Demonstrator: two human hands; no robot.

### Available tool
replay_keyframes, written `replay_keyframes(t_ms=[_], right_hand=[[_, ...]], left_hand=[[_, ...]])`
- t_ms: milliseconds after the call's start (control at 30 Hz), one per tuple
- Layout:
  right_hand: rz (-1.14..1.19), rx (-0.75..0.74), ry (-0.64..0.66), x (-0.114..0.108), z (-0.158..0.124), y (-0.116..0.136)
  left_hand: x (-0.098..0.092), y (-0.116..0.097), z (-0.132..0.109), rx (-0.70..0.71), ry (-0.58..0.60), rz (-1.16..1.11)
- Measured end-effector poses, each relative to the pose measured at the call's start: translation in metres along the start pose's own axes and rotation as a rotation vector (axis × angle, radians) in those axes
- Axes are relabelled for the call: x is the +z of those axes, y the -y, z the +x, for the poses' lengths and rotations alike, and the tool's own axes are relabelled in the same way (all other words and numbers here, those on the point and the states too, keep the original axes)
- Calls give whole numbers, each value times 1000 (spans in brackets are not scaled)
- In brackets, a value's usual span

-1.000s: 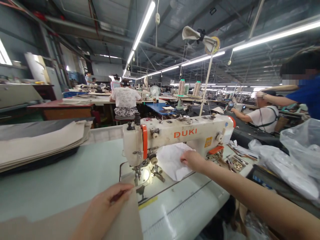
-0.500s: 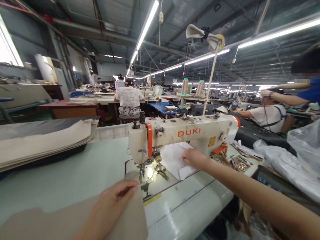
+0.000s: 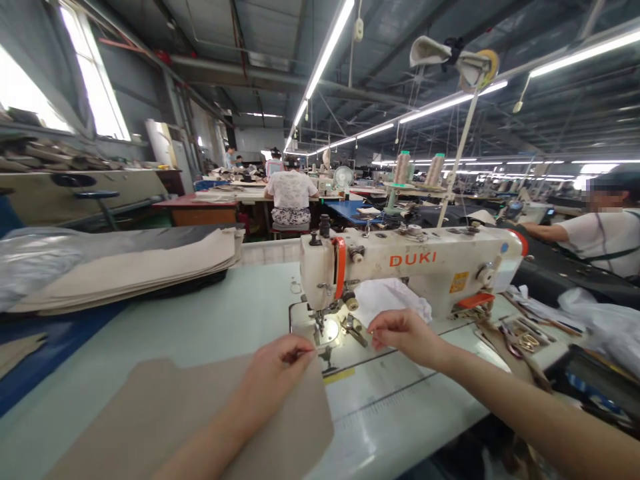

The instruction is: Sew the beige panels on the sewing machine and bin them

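Note:
A greyish-beige fabric panel [image 3: 200,393] lies on the pale green sewing table [image 3: 200,333]. My left hand [image 3: 273,373] pinches its upper edge near the right corner, just in front of the needle plate [image 3: 329,330]. To the right of the plate, my right hand [image 3: 407,337] hovers with thumb and fingertips pressed together. Anything between those fingertips is too small to make out. Behind that hand, a crumpled white sheet [image 3: 387,297] lies under the arm of the sewing machine [image 3: 415,263]. The presser foot and needle [image 3: 320,320] stand over the plate, with no fabric under them.
Stacked beige and dark panels [image 3: 150,273] lie at the left, partly under clear plastic [image 3: 40,263]. At the right are a small tray of metal parts [image 3: 527,340] and white plastic bags [image 3: 600,320]. Thread cones [image 3: 403,170] stand behind the machine. Co-workers [image 3: 291,197] sit farther off.
My right hand has let go of the white sheet and come left and nearer, towards the plate. The left hand still pinches the panel. The view has swung left.

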State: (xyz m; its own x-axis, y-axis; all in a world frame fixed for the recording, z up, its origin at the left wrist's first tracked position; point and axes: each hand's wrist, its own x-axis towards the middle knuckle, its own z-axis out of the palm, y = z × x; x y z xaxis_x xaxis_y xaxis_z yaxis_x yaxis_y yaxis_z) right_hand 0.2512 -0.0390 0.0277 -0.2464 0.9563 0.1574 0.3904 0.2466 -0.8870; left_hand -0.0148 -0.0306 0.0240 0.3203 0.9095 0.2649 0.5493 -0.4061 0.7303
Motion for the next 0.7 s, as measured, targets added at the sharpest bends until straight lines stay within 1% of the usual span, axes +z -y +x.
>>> replay_keyframes(t_ms=[67, 100, 200, 333, 533, 633, 700], right_hand=[[217, 59, 48, 18, 1, 2], [276, 92, 65, 26, 2, 3], [353, 167, 91, 47, 8, 3], [398, 204, 104, 65, 17, 0], [483, 185, 138, 79, 24, -2], [481, 116, 139, 81, 22, 0], [466, 58, 115, 82, 20, 0]], left_hand=[[2, 1, -1, -11, -4, -44], [3, 2, -2, -24, -3, -70], [6, 4, -3, -73, 2, -151], [9, 5, -2, -112, 8, -253], [9, 3, 0, -187, 8, -296], [10, 4, 1, -207, 15, -286], [12, 6, 1, -192, 1, -264]])
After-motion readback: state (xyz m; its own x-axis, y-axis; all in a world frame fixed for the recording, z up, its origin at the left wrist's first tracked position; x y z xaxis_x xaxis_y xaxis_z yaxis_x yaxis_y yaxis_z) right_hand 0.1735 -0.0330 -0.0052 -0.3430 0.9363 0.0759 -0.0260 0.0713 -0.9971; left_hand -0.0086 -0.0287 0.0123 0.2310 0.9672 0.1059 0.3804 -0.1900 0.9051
